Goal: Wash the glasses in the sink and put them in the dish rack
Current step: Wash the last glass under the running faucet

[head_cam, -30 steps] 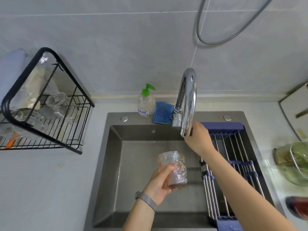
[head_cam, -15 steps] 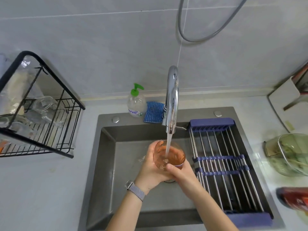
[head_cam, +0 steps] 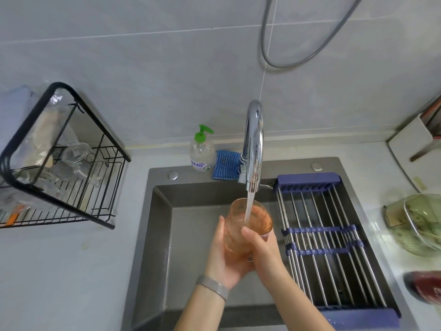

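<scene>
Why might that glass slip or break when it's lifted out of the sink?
The glass is probably slippery: water from the faucet is running into it. It may feel heavier while it holds water. It looks thin and clear, so likely fragile; both the left hand and right hand hold it.

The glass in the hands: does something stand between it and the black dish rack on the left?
Nothing visible does. The glass is held over the sink under the tap; only bare counter lies between the sink and the rack. The rack already holds glassware.
</scene>
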A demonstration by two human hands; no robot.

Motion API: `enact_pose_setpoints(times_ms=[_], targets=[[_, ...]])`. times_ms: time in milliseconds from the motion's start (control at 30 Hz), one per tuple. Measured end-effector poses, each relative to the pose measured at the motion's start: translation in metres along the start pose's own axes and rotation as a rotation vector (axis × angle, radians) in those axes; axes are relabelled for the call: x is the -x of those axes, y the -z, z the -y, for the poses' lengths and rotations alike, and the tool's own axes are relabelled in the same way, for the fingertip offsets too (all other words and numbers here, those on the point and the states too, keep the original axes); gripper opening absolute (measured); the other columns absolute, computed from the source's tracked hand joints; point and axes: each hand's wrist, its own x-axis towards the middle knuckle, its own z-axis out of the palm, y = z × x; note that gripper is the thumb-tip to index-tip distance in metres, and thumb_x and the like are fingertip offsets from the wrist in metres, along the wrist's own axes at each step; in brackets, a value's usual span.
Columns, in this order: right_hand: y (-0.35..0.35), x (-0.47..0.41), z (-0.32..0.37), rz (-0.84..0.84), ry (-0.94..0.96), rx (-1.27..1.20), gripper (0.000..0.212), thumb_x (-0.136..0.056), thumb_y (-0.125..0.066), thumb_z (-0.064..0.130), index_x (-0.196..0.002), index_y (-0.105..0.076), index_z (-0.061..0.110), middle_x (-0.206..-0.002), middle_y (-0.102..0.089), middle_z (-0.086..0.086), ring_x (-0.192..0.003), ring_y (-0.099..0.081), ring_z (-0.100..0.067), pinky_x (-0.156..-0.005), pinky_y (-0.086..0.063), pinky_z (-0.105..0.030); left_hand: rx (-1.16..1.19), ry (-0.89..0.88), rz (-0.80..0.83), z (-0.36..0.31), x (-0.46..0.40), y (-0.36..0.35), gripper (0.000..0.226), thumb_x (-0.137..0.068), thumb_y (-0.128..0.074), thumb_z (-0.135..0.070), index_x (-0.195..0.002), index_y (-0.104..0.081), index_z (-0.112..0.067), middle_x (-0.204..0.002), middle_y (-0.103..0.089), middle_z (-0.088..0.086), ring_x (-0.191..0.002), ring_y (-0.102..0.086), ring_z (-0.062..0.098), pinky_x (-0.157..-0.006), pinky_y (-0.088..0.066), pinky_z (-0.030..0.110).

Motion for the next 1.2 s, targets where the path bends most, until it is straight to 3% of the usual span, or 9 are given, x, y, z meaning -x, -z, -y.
enact_pose_setpoints(times_ms=[200, 300, 333, 433, 533, 667, 867, 1100, 1200], targets=[[-0.001, 0.001, 0.024, -0.079, 0.387, 0.611, 0.091, -0.058, -0.081, 0.045, -0.137, -0.037, 0.03, -0.13, -0.049, 0.021, -0.123, -0.048, 0.001, -0.102, -0.039, -0.023, 0.156, -0.073, -0.078, -0.009, -0.006, -0.004, 0.066, -0.093, -0.043, -0.057, -0.126, -0.062, -0.003, -0.12, -0.063, 0.02, -0.105, -0.061, 0.035, -0.091, -0.051, 0.043], [0.005, -0.015, 0.04, 0.021, 0.893, 1.023, 0.022, -0.084, -0.066, 0.039, -0.088, -0.068, 0.017, -0.092, -0.065, 0.01, -0.089, -0.06, -0.01, -0.082, -0.051, -0.034, 0.156, -0.115, -0.153, -0.015, -0.011, 0.005, 0.053, -0.091, -0.051, -0.052, -0.112, -0.068, -0.005, -0.101, -0.071, 0.015, -0.088, -0.068, 0.028, -0.076, -0.058, 0.037], [0.005, -0.018, 0.047, 0.174, 0.903, 1.142, 0.03, -0.092, -0.057, 0.038, -0.074, -0.065, 0.015, -0.076, -0.062, 0.008, -0.073, -0.059, -0.014, -0.072, -0.053, -0.037, 0.143, -0.114, -0.132, -0.018, -0.01, 0.005, 0.049, -0.092, -0.052, -0.05, -0.105, -0.069, -0.007, -0.094, -0.073, 0.012, -0.081, -0.07, 0.025, -0.068, -0.059, 0.035], [0.001, -0.022, 0.072, 0.666, 0.302, 1.301, 0.067, -0.096, -0.023, 0.064, -0.078, -0.062, 0.012, -0.076, -0.062, 0.004, -0.074, -0.06, -0.017, -0.077, -0.051, -0.039, 0.119, -0.081, -0.093, -0.022, -0.009, 0.008, 0.049, -0.092, -0.052, -0.049, -0.096, -0.073, -0.005, -0.094, -0.074, 0.014, -0.079, -0.072, 0.027, -0.063, -0.06, 0.035], [-0.006, -0.028, 0.088, 0.861, -0.11, 1.279, 0.069, -0.079, -0.038, 0.082, -0.099, -0.065, 0.022, -0.094, -0.068, 0.007, -0.087, -0.062, -0.006, -0.084, -0.048, -0.024, 0.074, -0.016, -0.093, -0.024, -0.002, 0.003, 0.055, -0.092, -0.05, -0.05, -0.112, -0.071, -0.004, -0.113, -0.069, 0.018, -0.096, -0.069, 0.03, -0.079, -0.058, 0.041], [-0.018, -0.032, 0.089, 1.054, 0.013, 1.464, 0.04, -0.079, -0.074, 0.047, -0.103, -0.065, 0.016, -0.096, -0.066, 0.002, -0.078, -0.057, -0.007, -0.075, -0.046, -0.018, -0.016, 0.031, -0.102, -0.03, -0.004, 0.005, 0.049, -0.09, -0.054, -0.048, -0.106, -0.071, -0.005, -0.092, -0.073, 0.015, -0.073, -0.072, 0.026, -0.061, -0.06, 0.034], [-0.005, -0.038, 0.093, 1.265, 0.532, 2.251, 0.027, -0.091, -0.059, 0.029, -0.103, -0.069, 0.007, -0.11, -0.066, -0.009, -0.109, -0.058, -0.031, -0.097, -0.049, -0.043, -0.071, 0.087, -0.124, -0.033, -0.001, 0.005, 0.046, -0.093, -0.048, -0.049, -0.101, -0.07, -0.01, -0.086, -0.07, 0.015, -0.075, -0.063, 0.029, -0.074, -0.053, 0.04], [-0.003, -0.038, 0.084, 1.013, -0.31, 1.021, 0.01, -0.094, -0.063, 0.029, -0.102, -0.066, 0.026, -0.103, -0.069, 0.01, -0.1, -0.063, -0.007, -0.096, -0.049, -0.027, -0.1, -0.029, -0.115, -0.032, -0.006, 0.001, 0.046, -0.089, -0.054, -0.046, -0.114, -0.071, -0.012, -0.116, -0.07, 0.015, -0.103, -0.067, 0.03, -0.086, -0.055, 0.043], [0.011, -0.031, 0.08, 1.122, 0.081, 1.628, 0.013, -0.096, -0.057, 0.028, -0.098, -0.068, 0.023, -0.105, -0.07, 0.009, -0.103, -0.062, -0.012, -0.099, -0.046, -0.034, -0.133, 0.0, -0.174, -0.027, -0.005, -0.001, 0.04, -0.091, -0.056, -0.046, -0.108, -0.071, -0.013, -0.099, -0.074, 0.014, -0.086, -0.071, 0.029, -0.077, -0.058, 0.045]])
